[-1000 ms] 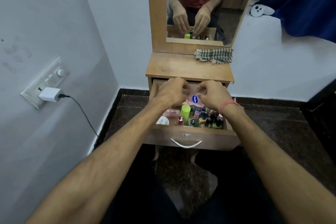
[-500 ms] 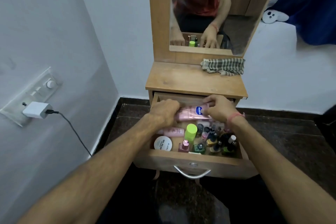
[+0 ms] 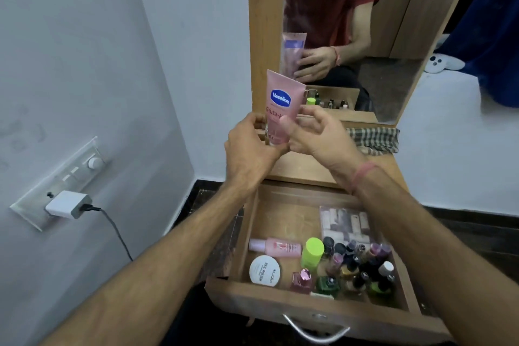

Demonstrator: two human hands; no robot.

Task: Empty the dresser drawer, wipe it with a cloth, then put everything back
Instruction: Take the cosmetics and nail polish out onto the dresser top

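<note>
The pink tube held upright between the two hands carries a blue oval badge reading "Vaseline" in white. Under the badge, darker pink letters start "Gluta-", and the rest is cut off behind a thumb. Lower down, near the left hand, a small dark patch shows what looks like "10x". Below the hands, in the open drawer, a round white lid reads "NAIL POLISH" and beside it "ZUDIO". The pink bottle lying just above that lid has red print too small to read.
</note>
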